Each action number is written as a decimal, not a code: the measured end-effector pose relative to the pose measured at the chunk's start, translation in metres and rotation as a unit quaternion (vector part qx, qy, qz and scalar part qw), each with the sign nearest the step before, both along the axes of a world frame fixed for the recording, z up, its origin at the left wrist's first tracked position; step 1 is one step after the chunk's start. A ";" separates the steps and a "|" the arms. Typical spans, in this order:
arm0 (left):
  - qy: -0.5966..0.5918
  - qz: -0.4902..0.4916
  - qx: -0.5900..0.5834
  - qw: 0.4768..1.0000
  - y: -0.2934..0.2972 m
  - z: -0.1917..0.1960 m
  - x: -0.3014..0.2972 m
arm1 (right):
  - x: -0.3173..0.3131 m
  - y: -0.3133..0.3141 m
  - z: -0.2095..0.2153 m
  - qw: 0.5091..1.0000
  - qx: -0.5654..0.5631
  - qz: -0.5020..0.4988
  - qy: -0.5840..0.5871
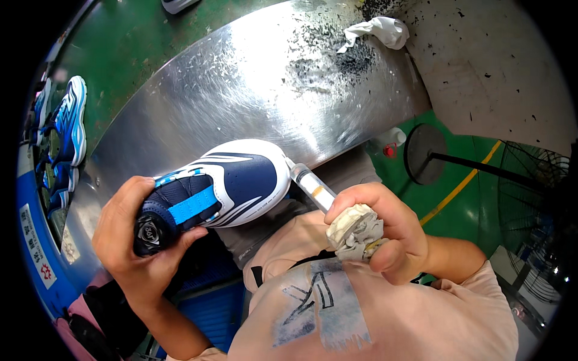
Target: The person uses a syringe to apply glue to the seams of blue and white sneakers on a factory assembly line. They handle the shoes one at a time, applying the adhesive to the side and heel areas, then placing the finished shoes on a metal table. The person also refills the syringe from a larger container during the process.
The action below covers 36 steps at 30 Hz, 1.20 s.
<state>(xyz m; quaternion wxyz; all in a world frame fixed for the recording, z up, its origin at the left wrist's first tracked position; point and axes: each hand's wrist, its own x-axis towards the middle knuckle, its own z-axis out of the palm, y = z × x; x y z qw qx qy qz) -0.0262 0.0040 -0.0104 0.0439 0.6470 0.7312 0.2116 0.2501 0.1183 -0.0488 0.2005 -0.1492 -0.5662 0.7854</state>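
Landmark: the curved, scratched sheet-metal table (265, 78); everything below is placed against it.
Shoe: a navy and white sports shoe with a bright blue strap and a round dial fastener (211, 189) is held in the air just off the table's near edge, toe pointing toward the table, heel toward the person.
Left hand: the left hand (129, 240) comes up from below the table's near edge and wraps the shoe's heel end, thumb across the dial side and fingers curled under the sole, closed firmly on it.
Right hand: the right hand (385, 231) sits to the right of the shoe, below the table's edge, in a fist around a syringe-like clear tube with a lumpy wad of dried whitish paste on its grip (328, 207).
Tube tip: it points up and left and meets the shoe's toe edge.
Forearms: both rise from the lower edge, angled inward toward each other.
On the table: a crumpled white rag (379, 30) lies at the far right, beside a patch of black specks.
Left of the table: blue and white shoes in a row (66, 132).
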 end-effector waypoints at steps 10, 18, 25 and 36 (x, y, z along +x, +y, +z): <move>0.027 0.017 0.026 0.999 -0.008 -0.003 0.006 | -0.002 0.011 0.024 0.991 -0.037 -0.088 -0.089; 0.148 0.096 0.100 0.979 -0.052 -0.017 0.048 | -0.041 0.035 -0.007 0.976 0.145 -0.164 -0.008; 0.137 0.091 0.109 0.980 -0.056 -0.016 0.048 | -0.034 0.046 -0.010 0.920 0.385 -0.071 0.035; 0.176 0.194 0.103 0.960 -0.053 -0.021 0.049 | -0.018 0.070 -0.027 0.948 0.283 -0.111 -0.097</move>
